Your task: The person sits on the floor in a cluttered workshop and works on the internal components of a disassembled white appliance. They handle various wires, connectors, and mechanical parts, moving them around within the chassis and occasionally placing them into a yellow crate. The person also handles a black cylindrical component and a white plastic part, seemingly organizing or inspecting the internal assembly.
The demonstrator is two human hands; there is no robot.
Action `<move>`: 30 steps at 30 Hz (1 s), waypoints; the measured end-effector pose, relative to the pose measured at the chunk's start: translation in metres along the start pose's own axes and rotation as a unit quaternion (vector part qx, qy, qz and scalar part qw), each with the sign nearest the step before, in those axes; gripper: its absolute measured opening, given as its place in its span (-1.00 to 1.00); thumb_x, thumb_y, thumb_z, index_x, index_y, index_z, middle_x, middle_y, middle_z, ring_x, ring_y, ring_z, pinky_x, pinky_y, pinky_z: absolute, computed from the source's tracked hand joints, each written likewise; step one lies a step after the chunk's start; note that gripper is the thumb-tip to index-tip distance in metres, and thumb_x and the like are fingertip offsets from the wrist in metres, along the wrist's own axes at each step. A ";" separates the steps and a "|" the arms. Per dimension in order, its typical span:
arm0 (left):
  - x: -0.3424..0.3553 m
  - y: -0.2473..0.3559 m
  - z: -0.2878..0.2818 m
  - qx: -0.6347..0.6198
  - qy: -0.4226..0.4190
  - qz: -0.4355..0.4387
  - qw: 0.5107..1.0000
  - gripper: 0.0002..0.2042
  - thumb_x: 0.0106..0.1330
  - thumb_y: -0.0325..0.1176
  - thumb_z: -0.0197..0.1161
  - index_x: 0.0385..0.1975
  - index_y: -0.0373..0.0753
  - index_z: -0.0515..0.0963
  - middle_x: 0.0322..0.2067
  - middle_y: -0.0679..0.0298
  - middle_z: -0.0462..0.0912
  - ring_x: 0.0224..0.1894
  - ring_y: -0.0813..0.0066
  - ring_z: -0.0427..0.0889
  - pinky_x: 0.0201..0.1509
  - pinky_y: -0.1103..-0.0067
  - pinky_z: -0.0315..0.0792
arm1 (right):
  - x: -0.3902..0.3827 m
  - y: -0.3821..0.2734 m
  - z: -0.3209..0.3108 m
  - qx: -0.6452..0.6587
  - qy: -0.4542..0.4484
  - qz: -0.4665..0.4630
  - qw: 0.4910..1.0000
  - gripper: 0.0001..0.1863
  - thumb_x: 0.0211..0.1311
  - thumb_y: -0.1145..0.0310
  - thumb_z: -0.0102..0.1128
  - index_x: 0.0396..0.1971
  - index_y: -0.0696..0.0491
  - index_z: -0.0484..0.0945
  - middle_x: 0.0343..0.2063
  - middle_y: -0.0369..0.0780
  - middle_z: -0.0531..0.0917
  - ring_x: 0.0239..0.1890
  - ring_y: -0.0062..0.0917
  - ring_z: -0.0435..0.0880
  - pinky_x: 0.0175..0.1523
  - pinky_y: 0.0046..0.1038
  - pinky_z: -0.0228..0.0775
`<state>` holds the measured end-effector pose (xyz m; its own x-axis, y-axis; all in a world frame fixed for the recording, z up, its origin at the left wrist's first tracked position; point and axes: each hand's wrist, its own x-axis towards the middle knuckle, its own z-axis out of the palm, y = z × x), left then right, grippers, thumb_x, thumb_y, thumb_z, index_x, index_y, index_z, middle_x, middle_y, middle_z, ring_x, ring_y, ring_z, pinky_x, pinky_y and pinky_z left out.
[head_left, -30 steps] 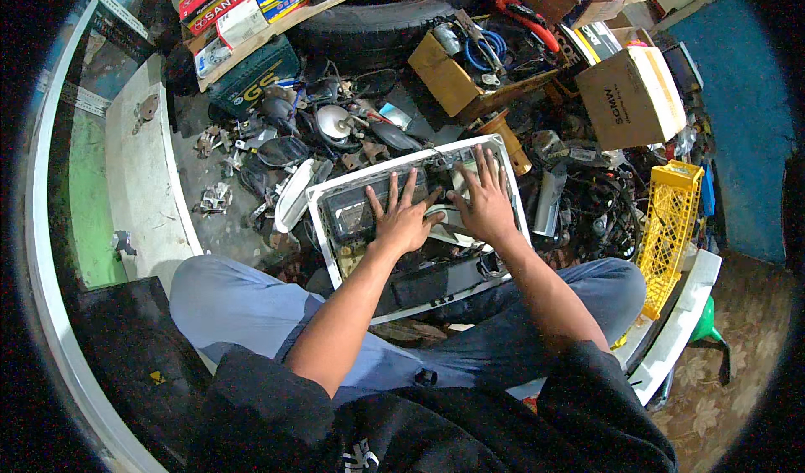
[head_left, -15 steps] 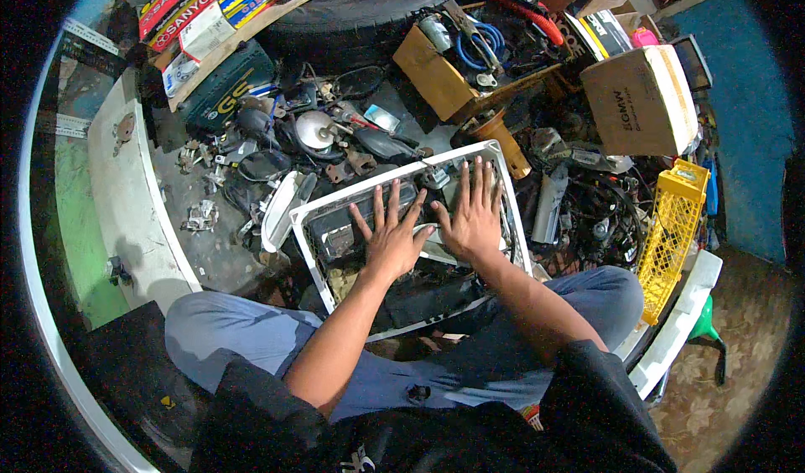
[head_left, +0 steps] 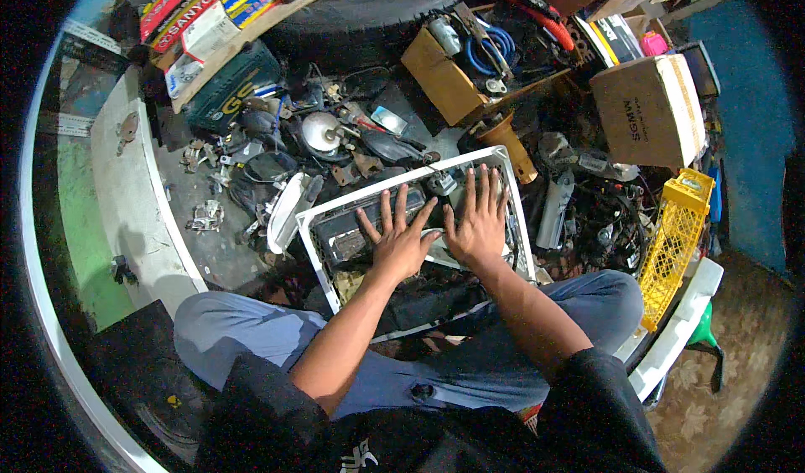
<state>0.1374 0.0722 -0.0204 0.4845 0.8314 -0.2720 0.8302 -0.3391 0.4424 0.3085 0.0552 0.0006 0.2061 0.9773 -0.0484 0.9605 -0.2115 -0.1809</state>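
Observation:
A white-rimmed rectangular bin (head_left: 317,265) sits tilted between my legs, filled with dark parts. My left hand (head_left: 402,242) hovers over or rests on its contents with fingers spread; whether it touches them I cannot tell. Beneath and beside it lies a black rectangular part (head_left: 348,244). To the right, my right hand (head_left: 478,230) is also flat with fingers stretched toward the far rim. Both hands are open and hold nothing. A small grey metal part (head_left: 440,184) lies near the far rim between the hands. Black pieces (head_left: 428,304) fill the near side of the bin.
Loose parts surround the bin, including a round metal disc (head_left: 322,131) and a white curved panel (head_left: 289,215). A cardboard box with blue cable (head_left: 440,75) stands beyond. At right are a carton (head_left: 641,116), a yellow plastic crate (head_left: 675,246) and a grey cylinder (head_left: 553,209).
The whole view has shifted slightly, so the scene sits a little lower and to the right. Both hands keep nearly the same flat, spread pose over the bin.

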 end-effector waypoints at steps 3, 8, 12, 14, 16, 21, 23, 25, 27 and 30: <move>0.003 -0.002 0.005 -0.027 0.020 0.007 0.999 -0.42 0.42 0.16 0.09 0.44 0.35 0.25 0.57 0.12 -0.25 0.58 -0.12 -0.39 0.32 -0.39 -0.66 | -0.003 0.002 0.001 -0.008 0.020 -0.009 1.000 -0.18 0.39 -0.02 -0.05 0.48 0.18 0.05 0.51 0.01 0.01 0.59 -0.10 -0.20 0.58 0.07 -0.45; -0.001 -0.006 -0.005 -0.073 0.071 0.016 0.995 -0.45 0.38 0.12 0.17 0.35 0.18 0.42 0.51 0.08 0.03 0.56 -0.08 -0.14 0.44 -0.29 -0.52 | -0.003 0.005 0.008 -0.012 0.047 -0.017 0.999 -0.19 0.37 0.05 -0.01 0.47 0.20 0.05 0.50 0.01 0.04 0.58 -0.12 -0.15 0.59 0.04 -0.41; -0.004 -0.007 -0.024 -0.156 0.123 -0.025 0.980 -0.54 0.37 0.00 0.24 0.21 -0.02 0.55 0.36 0.06 0.33 0.48 0.04 0.13 0.53 -0.01 -0.14 | 0.001 0.012 0.014 -0.003 0.081 -0.053 0.995 -0.21 0.35 0.20 0.06 0.47 0.20 0.01 0.48 -0.02 0.10 0.56 -0.12 -0.05 0.59 0.01 -0.35; -0.003 -0.018 -0.033 -0.208 0.170 -0.026 0.963 -0.59 0.35 -0.07 0.28 0.14 -0.05 0.59 0.29 0.07 0.42 0.41 0.02 0.25 0.50 0.08 0.04 | 0.005 0.004 0.011 0.028 0.122 -0.072 0.989 -0.18 0.27 0.31 0.17 0.48 0.13 0.03 0.46 -0.04 0.15 0.54 -0.13 0.03 0.59 -0.04 -0.28; -0.005 -0.027 -0.038 -0.206 0.273 -0.034 0.939 -0.68 0.31 -0.19 0.32 0.02 -0.11 0.63 0.15 0.10 0.52 0.29 0.03 0.36 0.40 0.19 0.21 | 0.011 -0.012 0.002 0.061 0.130 -0.101 0.984 -0.19 0.27 0.35 0.17 0.48 0.11 0.03 0.45 -0.03 0.16 0.53 -0.11 0.03 0.58 -0.02 -0.22; -0.016 -0.065 -0.052 -0.165 0.363 -0.101 0.911 -0.70 0.27 -0.22 0.35 -0.04 -0.12 0.64 0.13 0.10 0.52 0.26 -0.01 0.39 0.37 0.15 0.26 | 0.030 -0.062 -0.007 0.137 0.123 -0.194 0.963 -0.23 0.26 0.42 0.16 0.45 0.08 0.08 0.44 0.02 0.14 0.51 -0.05 0.06 0.56 0.02 -0.13; -0.020 -0.059 -0.073 -0.159 0.292 -0.195 0.923 -0.66 0.28 -0.20 0.35 0.06 0.00 0.59 0.22 0.13 0.44 0.34 0.02 0.33 0.41 0.07 0.19 | 0.037 -0.067 0.001 0.156 0.108 -0.198 0.962 -0.26 0.25 0.44 0.19 0.43 0.07 0.14 0.42 0.04 0.19 0.48 -0.01 0.13 0.55 0.00 -0.07; -0.020 -0.079 -0.076 -0.167 0.307 -0.240 0.906 -0.61 0.29 -0.15 0.34 0.13 0.06 0.56 0.27 0.14 0.40 0.40 0.05 0.25 0.42 -0.04 0.11 | 0.042 -0.087 0.014 0.204 0.102 -0.189 0.955 -0.31 0.24 0.48 0.23 0.38 0.08 0.24 0.36 0.08 0.27 0.42 0.03 0.22 0.46 -0.10 0.13; -0.016 -0.114 -0.061 -0.145 0.346 -0.257 0.891 -0.56 0.31 -0.08 0.32 0.17 0.01 0.54 0.29 0.13 0.39 0.38 -0.04 0.23 0.43 -0.01 0.11 | 0.052 -0.111 0.029 0.229 0.090 -0.198 0.949 -0.35 0.25 0.46 0.24 0.35 0.09 0.28 0.34 0.07 0.31 0.39 0.03 0.28 0.43 -0.12 0.20; -0.011 -0.141 -0.060 -0.228 0.303 -0.318 0.869 -0.51 0.36 0.03 0.24 0.26 0.09 0.46 0.38 0.22 0.28 0.47 0.06 0.11 0.34 -0.35 -0.02 | 0.067 -0.145 0.047 0.244 0.082 -0.234 0.938 -0.38 0.17 0.49 0.27 0.26 0.19 0.32 0.22 0.11 0.39 0.24 0.09 0.39 0.32 -0.07 0.29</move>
<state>-0.0018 0.1377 -0.0288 -0.3812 0.9128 -0.1464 0.6144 0.3685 0.6977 0.1743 0.1514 -0.0230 -0.1513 0.9442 0.2926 0.7611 0.3002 -0.5751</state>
